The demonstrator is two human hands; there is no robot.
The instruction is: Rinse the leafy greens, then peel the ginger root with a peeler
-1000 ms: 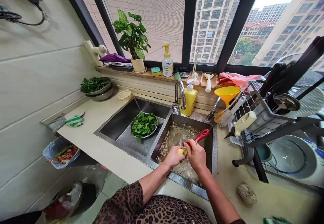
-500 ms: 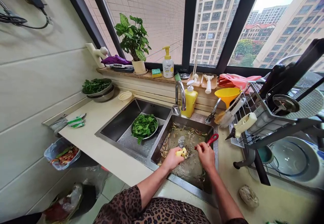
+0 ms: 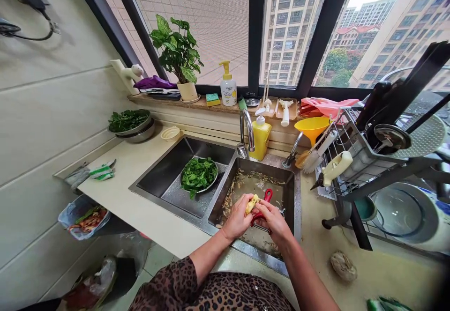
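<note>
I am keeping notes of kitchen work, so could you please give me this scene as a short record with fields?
left hand: holds a pale yellow piece
right hand: holds a red-handled tool, probably a peeler
right basin: cloudy water with scraps; both hands are over it
left basin: leafy greens in a round dish
left counter: more greens in stacked bowls
window sill: potted plant, sponge, pump bottle

a potted plant stands beside a sponge
</note>
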